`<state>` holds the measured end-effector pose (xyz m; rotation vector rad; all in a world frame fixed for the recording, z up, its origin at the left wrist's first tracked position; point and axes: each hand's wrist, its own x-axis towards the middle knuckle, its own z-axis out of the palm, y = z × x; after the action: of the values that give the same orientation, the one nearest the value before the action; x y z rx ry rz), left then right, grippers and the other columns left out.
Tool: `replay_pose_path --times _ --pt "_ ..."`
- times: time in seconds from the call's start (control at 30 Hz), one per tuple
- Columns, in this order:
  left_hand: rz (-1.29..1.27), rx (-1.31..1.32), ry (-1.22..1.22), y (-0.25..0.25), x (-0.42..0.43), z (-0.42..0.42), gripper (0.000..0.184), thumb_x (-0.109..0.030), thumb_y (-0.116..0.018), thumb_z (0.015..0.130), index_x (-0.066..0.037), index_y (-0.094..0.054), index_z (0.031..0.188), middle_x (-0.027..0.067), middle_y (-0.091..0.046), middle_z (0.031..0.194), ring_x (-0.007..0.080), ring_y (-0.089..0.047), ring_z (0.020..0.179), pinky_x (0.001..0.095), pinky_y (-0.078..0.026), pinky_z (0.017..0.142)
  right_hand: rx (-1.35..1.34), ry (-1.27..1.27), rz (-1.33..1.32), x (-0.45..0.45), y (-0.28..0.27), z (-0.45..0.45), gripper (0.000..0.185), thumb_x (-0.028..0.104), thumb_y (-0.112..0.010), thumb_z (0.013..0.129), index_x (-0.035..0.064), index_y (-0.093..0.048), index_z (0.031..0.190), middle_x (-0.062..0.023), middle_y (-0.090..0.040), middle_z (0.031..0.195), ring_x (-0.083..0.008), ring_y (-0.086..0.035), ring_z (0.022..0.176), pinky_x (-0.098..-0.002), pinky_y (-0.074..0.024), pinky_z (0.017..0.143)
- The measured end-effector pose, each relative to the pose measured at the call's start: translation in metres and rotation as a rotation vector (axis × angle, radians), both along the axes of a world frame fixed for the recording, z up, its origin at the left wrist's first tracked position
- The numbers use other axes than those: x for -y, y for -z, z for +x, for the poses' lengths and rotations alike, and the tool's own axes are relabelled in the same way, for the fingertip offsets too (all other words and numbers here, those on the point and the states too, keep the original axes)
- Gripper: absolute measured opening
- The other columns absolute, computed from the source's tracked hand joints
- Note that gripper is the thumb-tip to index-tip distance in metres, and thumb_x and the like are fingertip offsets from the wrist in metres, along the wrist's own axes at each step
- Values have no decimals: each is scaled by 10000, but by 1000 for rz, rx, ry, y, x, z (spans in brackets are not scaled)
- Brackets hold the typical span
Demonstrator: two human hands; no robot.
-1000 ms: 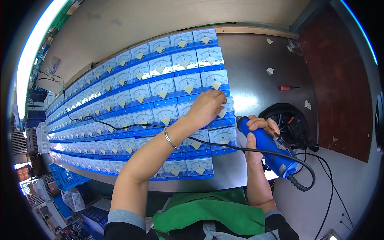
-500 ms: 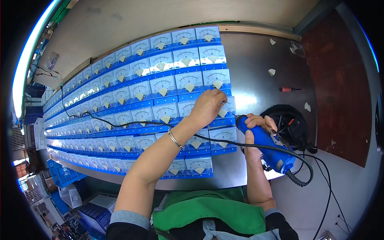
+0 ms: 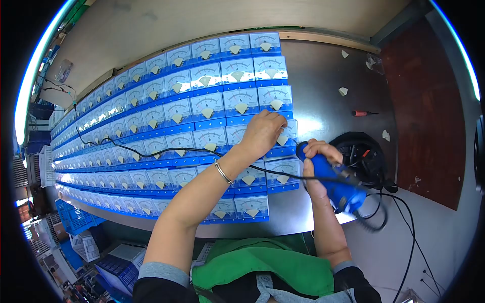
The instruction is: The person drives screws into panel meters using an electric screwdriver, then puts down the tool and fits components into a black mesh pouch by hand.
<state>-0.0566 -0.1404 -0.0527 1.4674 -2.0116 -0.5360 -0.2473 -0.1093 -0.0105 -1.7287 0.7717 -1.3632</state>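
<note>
Rows of panel meters (image 3: 208,103) with clear fronts, blue bases and pale fan-shaped pieces cover the bench. My left hand (image 3: 263,132) rests over a meter (image 3: 287,132) near the right end of the fourth row, its fingers bent at the meter's upper edge; whether they pinch anything is hidden. My right hand (image 3: 321,154) is wrapped round a blue corded electric screwdriver (image 3: 337,188), whose nose points left at that meter's right side. The screwdriver's rear end is blurred, and its black cable (image 3: 187,150) runs left across the meters under my left forearm.
A red-handled screwdriver (image 3: 361,113) and loose pale pieces (image 3: 343,91) lie on the dark metal bench (image 3: 323,65). Behind my right hand is a round black container (image 3: 356,146) holding dark items. A blue crate (image 3: 76,217) stands at the lower left.
The rear of the blue screwdriver has swung slightly down and left, with its cable moving too. My left hand stays at the same meter. The view has shifted slightly.
</note>
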Motion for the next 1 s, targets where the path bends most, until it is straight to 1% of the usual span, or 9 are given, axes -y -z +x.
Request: replay_pose_path --times 0.07,0.17,0.6,0.7,0.83,0.87,0.9,0.97,1.0 --pt "-41 83 5 -5 -6 2 178 -32 -685 782 -84 -666 952 64 -687 991 304 -616 898 422 -484 790 173 35 128 -5 -2 5 565 -46 -661 829 44 -413 1329 -102 -590 942 -216 -582 961 -401 -470 928" --pt "-62 143 40 -7 -6 9 186 -54 -698 782 -94 -666 960 56 -683 1028 296 -620 905 424 -482 780 208 42 63 -12 -6 10 625 -43 -664 840 54 -375 1387 -99 -592 949 -224 -588 968 -418 -455 956" --pt "18 3 -59 1 -10 19 218 -75 -739 767 -94 -624 951 68 -639 914 291 -618 893 416 -475 796 293 -109 85 -16 12 38 673 -54 -665 823 88 -359 1405 -90 -607 961 -237 -594 964 -451 -432 972" --pt "10 -15 -68 2 -9 18 210 -73 -740 765 -93 -627 941 69 -639 906 293 -619 883 416 -475 793 329 -63 107 -16 12 41 613 -55 -670 808 68 -415 1351 -95 -608 950 -239 -596 960 -444 -445 952" --pt "13 -14 -82 1 -11 18 195 -63 -740 754 -90 -634 916 72 -637 891 298 -621 859 415 -475 786 12 -164 92 -11 -4 34 470 -76 -677 738 29 -531 1172 -104 -618 923 -250 -613 906 -432 -488 884" --pt "1 -16 -78 1 -10 18 195 -59 -738 751 -90 -637 914 73 -640 896 300 -622 858 416 -476 786 170 -238 -70 -8 18 41 413 -94 -681 676 16 -560 1055 -111 -628 907 -261 -627 850 -420 -512 810" --pt "-10 -16 -74 3 -11 17 194 -55 -736 748 -90 -640 913 75 -643 900 301 -623 857 416 -476 786 279 -182 -200 -13 27 56 446 -101 -695 657 15 -552 1063 -113 -631 901 -262 -629 823 -416 -514 772" --pt "-39 -25 -65 5 -12 18 199 -48 -733 744 -92 -646 918 78 -653 932 305 -627 867 418 -479 787 188 -135 -255 -14 28 60 438 -83 -714 671 22 -556 1066 -110 -629 889 -255 -628 831 -407 -513 766" --pt "-56 -35 -65 9 -14 18 205 -45 -731 743 -94 -649 925 79 -659 959 308 -629 878 419 -481 788 149 -162 -121 -13 24 53 424 -78 -709 693 29 -555 1073 -106 -626 900 -247 -625 850 -394 -509 784"
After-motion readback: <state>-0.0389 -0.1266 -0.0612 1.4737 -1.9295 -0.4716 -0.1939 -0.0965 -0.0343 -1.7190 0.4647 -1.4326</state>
